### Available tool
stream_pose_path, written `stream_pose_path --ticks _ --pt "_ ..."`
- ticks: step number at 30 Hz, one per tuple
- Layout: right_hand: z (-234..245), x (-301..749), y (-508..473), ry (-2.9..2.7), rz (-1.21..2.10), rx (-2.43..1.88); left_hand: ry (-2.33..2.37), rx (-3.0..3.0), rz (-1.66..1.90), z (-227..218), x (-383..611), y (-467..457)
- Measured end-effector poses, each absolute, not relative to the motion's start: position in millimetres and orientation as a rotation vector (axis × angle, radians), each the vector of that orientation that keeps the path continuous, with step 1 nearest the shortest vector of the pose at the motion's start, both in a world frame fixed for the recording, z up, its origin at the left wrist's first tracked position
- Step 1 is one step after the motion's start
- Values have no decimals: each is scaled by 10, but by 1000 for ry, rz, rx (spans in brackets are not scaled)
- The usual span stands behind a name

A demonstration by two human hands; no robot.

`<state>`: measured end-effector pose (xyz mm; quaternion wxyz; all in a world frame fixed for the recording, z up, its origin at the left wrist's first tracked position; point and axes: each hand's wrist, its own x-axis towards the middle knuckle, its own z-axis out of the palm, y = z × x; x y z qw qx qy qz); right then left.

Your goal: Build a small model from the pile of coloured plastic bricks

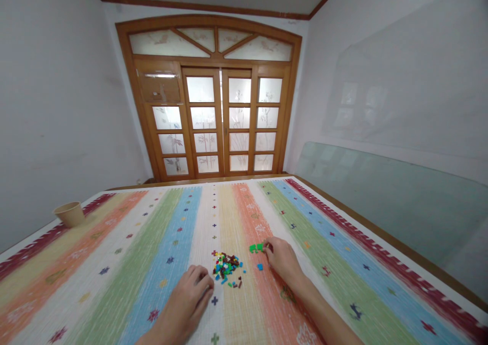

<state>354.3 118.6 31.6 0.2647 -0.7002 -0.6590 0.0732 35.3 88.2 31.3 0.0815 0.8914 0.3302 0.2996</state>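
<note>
A heap of small toy building bricks (225, 268) in blue, green, brown, yellow and other colours lies on the striped cloth between my hands. My left hand (191, 295) rests on the cloth just left of the heap, its fingers loosely bent and holding nothing that I can see. To the right of the heap, my right hand (281, 257) pinches the right end of some green bricks (255, 247) lying on the orange stripe. A loose blue brick (260, 267) sits just below them, near my right wrist. The right fingertips partly cover the green piece.
A striped tablecloth (152, 263) covers the large table. A beige cup (70, 214) stands at the far left edge. A pale green glass panel (381, 192) leans along the right wall. Wooden doors with glass panes (221, 121) are beyond the table.
</note>
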Motion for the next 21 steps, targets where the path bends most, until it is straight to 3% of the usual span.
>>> stream_pose_path --ticks 21 --pt "418 3074 927 -1958 293 -1505 1024 2662 886 306 357 877"
